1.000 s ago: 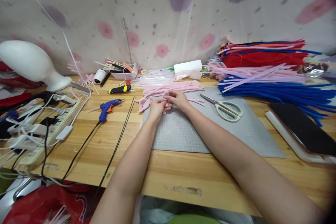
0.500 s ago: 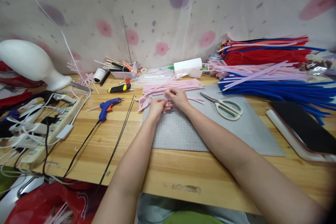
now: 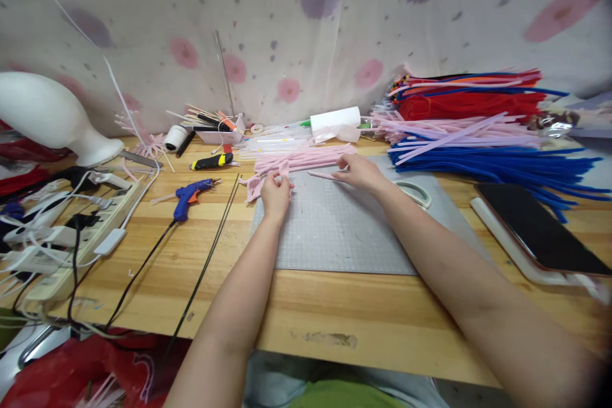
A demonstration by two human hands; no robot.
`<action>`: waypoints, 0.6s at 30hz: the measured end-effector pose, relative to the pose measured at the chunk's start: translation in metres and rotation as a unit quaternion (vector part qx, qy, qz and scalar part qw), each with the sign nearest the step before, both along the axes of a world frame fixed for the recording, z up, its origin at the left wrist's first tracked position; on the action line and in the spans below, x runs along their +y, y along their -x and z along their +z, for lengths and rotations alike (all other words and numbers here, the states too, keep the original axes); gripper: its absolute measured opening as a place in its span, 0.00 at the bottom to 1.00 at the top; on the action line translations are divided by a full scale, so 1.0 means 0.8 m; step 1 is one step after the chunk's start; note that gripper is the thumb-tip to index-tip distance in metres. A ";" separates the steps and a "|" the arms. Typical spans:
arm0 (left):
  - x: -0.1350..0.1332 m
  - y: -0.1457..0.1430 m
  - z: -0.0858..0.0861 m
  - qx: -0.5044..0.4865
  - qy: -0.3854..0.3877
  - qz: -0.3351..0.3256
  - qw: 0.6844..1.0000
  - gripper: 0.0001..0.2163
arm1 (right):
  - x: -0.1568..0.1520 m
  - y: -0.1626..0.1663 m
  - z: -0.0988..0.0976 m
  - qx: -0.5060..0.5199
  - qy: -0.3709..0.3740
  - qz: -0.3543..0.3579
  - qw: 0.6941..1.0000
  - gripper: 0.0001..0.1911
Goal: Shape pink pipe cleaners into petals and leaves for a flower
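My left hand (image 3: 276, 196) is closed on a bent pink pipe cleaner shape (image 3: 284, 169), over the left part of the grey cutting mat (image 3: 335, 236). Beside it lies a folded pink piece (image 3: 253, 189). To the right, my right hand (image 3: 358, 173) has its fingertips at a short pink pipe cleaner (image 3: 321, 174), which points left from them. They appear to pinch it, just above the mat. Scissors (image 3: 421, 196) lie partly hidden behind the right hand and wrist, only a pale handle showing.
Pink pipe cleaners (image 3: 306, 157) lie behind my hands. Blue pipe cleaners (image 3: 478, 166) and red bundles (image 3: 473, 105) are piled at the right, near a phone (image 3: 545, 226). Leftward are a glue gun (image 3: 189, 197), a yellow-black cutter (image 3: 211, 161), a power strip (image 3: 95, 236) and a foam head (image 3: 48, 111).
My hands have moved apart. The right hand has left the pink shape and gone right to a short pipe cleaner, now covering part of the scissors. The left hand keeps the shape.
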State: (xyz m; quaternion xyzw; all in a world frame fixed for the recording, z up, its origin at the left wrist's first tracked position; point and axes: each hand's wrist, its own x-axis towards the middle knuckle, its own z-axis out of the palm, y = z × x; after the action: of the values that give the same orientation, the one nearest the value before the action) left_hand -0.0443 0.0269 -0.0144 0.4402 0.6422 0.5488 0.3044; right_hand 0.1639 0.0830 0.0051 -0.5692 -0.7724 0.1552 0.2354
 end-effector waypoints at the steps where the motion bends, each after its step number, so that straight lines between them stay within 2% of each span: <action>1: 0.000 0.001 0.001 0.010 -0.003 0.002 1.000 0.12 | -0.005 -0.006 -0.001 -0.037 -0.018 0.018 0.999 0.13; 5: -0.007 0.004 0.006 0.047 -0.032 0.037 0.998 0.16 | -0.021 -0.010 -0.011 -0.109 -0.062 0.055 0.991 0.07; 8: -0.017 0.007 0.011 0.109 -0.074 0.065 0.989 0.13 | -0.028 -0.004 -0.015 -0.098 -0.080 0.048 0.991 0.07; 10: -0.023 0.004 0.015 0.192 -0.101 0.061 0.974 0.12 | -0.032 0.001 -0.013 -0.050 -0.076 0.046 0.995 0.07; 13: -0.029 -0.010 0.019 0.320 -0.130 0.012 0.938 0.12 | -0.039 0.008 -0.008 0.075 -0.026 0.049 0.996 0.06; 15: -0.030 -0.020 0.020 0.378 -0.167 -0.023 0.910 0.11 | -0.043 0.011 -0.004 0.167 0.019 0.068 0.983 0.06; 18: -0.027 -0.028 0.017 0.433 -0.204 -0.060 0.876 0.16 | -0.046 0.011 0.004 0.270 0.116 0.121 0.948 0.09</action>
State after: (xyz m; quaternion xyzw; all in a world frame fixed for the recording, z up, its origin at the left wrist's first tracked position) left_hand -0.0217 0.0050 -0.0008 0.7241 0.5556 0.4028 -0.0683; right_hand 0.1554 0.0465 0.0080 -0.4317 -0.7195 0.4191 0.3470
